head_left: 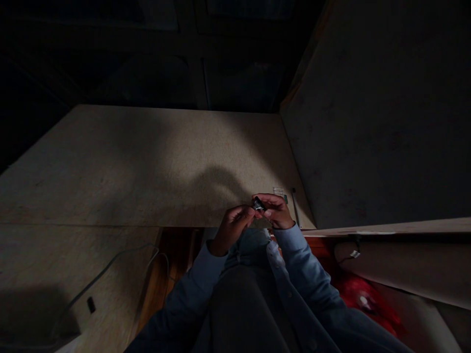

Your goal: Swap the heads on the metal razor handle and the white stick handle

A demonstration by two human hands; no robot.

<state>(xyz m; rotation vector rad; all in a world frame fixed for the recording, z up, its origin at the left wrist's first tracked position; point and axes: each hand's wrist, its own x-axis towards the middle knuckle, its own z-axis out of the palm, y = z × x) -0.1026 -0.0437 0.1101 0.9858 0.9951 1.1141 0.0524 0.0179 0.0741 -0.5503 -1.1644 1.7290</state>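
Note:
A small dark object with a shiny metallic part is held between both hands, just above the table's front edge; its kind is too small to tell. My right hand grips it from the right, with fingers curled round its far side and the thumb in front. From the left, my left hand is closed in a pinch at its near end, and what lies between those fingertips is partly hidden. Just beyond my right hand, a small printed card or packet lies on the table, partly covered by the fingers.
The light tabletop stretches left under dim light, with my shadow on it. A thin rod with a dark tip lies near the right panel. At lower left, a grey cable crosses a lower surface beside a small black object. A red bag sits low right.

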